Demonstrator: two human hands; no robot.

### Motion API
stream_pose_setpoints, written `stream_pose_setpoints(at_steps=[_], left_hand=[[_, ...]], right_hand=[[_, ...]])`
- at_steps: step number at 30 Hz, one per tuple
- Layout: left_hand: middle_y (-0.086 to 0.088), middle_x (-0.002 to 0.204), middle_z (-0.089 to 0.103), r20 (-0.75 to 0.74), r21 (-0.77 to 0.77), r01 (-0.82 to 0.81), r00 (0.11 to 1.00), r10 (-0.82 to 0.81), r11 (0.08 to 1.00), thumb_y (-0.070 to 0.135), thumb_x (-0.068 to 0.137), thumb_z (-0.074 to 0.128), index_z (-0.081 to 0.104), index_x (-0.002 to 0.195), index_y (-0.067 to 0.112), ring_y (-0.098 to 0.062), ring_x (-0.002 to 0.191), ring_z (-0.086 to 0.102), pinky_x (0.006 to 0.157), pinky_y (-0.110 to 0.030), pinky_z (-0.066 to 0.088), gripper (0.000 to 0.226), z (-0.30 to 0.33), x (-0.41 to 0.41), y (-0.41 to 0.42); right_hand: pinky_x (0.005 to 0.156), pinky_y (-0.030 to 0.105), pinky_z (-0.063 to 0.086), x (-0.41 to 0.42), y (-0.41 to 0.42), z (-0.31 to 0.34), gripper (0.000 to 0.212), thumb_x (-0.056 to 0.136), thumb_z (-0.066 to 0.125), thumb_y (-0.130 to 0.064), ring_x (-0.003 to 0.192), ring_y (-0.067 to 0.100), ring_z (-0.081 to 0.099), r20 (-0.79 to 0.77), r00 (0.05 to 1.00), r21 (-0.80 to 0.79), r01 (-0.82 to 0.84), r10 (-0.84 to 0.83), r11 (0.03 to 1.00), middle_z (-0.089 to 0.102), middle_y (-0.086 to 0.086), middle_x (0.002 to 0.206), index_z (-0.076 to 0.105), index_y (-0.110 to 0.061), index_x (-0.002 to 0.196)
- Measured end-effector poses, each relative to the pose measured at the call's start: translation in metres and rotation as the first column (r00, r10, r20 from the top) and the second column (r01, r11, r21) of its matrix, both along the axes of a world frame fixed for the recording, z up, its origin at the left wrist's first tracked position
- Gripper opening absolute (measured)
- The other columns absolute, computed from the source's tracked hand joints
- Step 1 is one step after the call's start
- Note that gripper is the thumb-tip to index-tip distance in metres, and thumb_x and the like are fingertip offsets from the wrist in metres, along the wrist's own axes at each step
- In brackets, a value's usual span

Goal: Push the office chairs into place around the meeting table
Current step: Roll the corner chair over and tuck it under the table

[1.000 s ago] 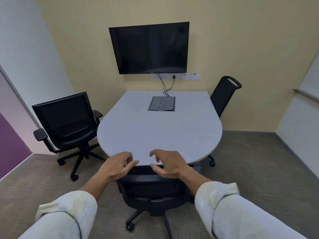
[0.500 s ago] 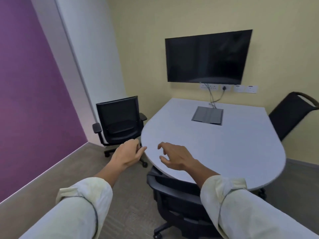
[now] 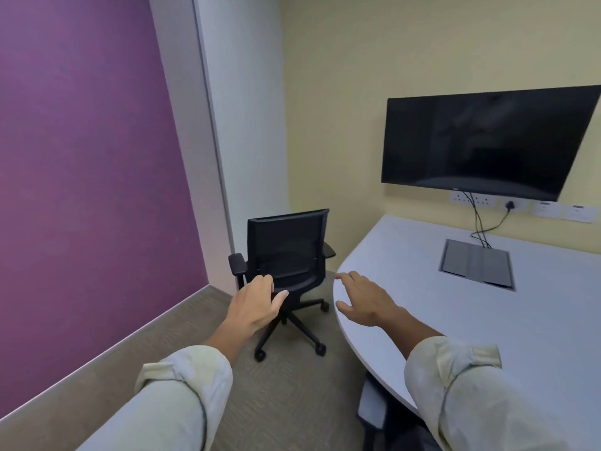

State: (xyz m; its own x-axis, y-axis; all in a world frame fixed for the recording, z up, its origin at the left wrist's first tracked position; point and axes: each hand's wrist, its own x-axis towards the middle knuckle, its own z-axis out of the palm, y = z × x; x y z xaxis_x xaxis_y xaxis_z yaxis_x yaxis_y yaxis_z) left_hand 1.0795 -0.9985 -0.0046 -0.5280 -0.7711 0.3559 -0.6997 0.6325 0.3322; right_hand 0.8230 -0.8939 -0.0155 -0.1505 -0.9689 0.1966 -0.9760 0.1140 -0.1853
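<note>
While both my arms reach forward in rolled pale sleeves, neither hand holds anything. My left hand (image 3: pixel 257 304) hangs in the air with the fingers loosely curled and the thumb out to the right; it overlaps the near edge of the chair (image 3: pixel 286 265) in the picture, but I cannot tell whether it touches it. My right hand (image 3: pixel 364 301) is spread, palm down, fingers apart, over the left rim of the table (image 3: pixel 406 271); whether it rests on the top or hovers just above, I cannot tell.

The chair is black, with a mesh back, two padded armrests, a dark seat and a star base on castors. It stands on the carpet (image 3: pixel 286 402) in the far left corner, its back toward the wall, its seat facing me, just left of the table's curved edge and apart from it.

The table is pale grey with a rounded near end and a grey hatch (image 3: pixel 476 263) set into its top. A dark screen (image 3: pixel 481 141) hangs on the yellow wall beyond it, cables dropping to the hatch. Under the table's near edge, by my right sleeve, part of a second black chair (image 3: pixel 380 415) shows.
</note>
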Motion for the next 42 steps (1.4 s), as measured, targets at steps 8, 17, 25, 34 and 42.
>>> stream_pose_setpoints(at_steps=[8,17,25,34,42], left_hand=[[0.000,0.102,0.054,-0.027,-0.013,-0.021,0.999,0.021,1.000,0.051,0.099,0.050,0.052,0.105,0.016,-0.018,0.084,0.055,0.070,-0.032,0.045,0.036,0.001,0.004,-0.099],[0.000,0.107,0.055,0.018,-0.016,-0.034,0.999,0.034,0.999,0.051,0.099,0.050,0.051,0.109,0.018,-0.014,0.087,0.055,0.072,-0.028,0.046,0.035,-0.007,-0.033,-0.229],[-0.002,0.120,0.057,0.024,0.017,-0.051,0.998,0.051,0.999,0.050,0.100,0.050,0.052,0.121,0.015,-0.017,0.100,0.057,0.081,-0.031,0.048,0.041,0.007,-0.091,-0.357],[-0.005,0.127,0.055,0.058,0.078,0.060,0.996,-0.065,0.995,0.051,0.098,0.053,0.050,0.128,0.013,-0.022,0.111,0.055,0.087,-0.039,0.052,0.048,-0.024,-0.156,-0.485],[-0.007,0.133,0.050,0.095,0.186,0.276,0.950,-0.296,0.943,0.044,0.096,0.059,0.044,0.135,0.012,-0.026,0.122,0.049,0.098,-0.042,0.047,0.053,-0.066,-0.214,-0.583]], right_hand=[[0.097,0.041,0.046,-0.009,-0.102,0.004,0.066,0.088,0.054,-0.049,0.124,0.026,0.049,-0.036,0.999,0.054,0.036,-0.034,0.998,0.042,0.002,0.148,0.030,-0.028,0.146],[0.098,0.040,0.048,-0.049,-0.246,-0.015,0.068,0.090,0.053,-0.048,0.122,0.027,0.051,-0.014,1.000,0.087,0.017,-0.016,0.996,0.044,0.006,0.145,0.029,-0.022,0.147],[0.104,0.047,0.042,-0.102,-0.384,0.000,0.073,0.093,0.054,-0.044,0.126,0.032,0.045,-0.014,1.000,0.128,0.010,-0.008,0.992,0.040,0.014,0.146,0.022,-0.014,0.152],[0.103,0.045,0.041,-0.144,-0.493,-0.014,0.075,0.091,0.055,-0.045,0.125,0.032,0.045,-0.035,0.995,0.155,0.097,-0.092,0.983,0.041,0.014,0.143,0.023,-0.012,0.151],[0.107,0.044,0.033,-0.150,-0.579,-0.044,0.062,0.087,0.055,-0.036,0.125,0.027,0.044,-0.168,0.969,0.114,0.200,-0.179,0.973,0.047,0.007,0.139,0.037,-0.021,0.145]])
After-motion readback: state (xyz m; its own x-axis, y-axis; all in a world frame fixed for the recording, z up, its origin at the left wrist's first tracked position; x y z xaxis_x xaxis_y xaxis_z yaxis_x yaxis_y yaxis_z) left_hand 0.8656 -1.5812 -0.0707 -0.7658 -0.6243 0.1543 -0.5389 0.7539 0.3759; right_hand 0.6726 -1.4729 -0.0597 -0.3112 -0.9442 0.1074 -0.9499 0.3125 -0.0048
